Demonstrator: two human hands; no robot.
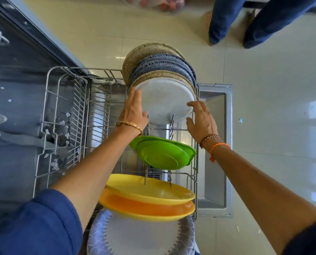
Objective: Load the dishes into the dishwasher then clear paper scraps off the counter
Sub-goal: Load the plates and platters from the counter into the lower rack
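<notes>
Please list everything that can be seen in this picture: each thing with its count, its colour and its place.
dishwasher rack: one, grey wire, pulled out at centre
grey plate: one, pale grey, upright in the rack, between both hands
speckled plates: several, beige and blue, stacked behind the grey plate
green dish: one, green, tilted in the rack
yellow plate: one, yellow, nearer the camera
orange plate: one, orange, under the yellow plate
patterned plate: one, white with blue rim, nearest
paper scraps: many, white, in the rack's left part
another person's legs: two, blue trousers, top right
left hand: on the grey plate's left edge
right hand: on its right edge
</notes>
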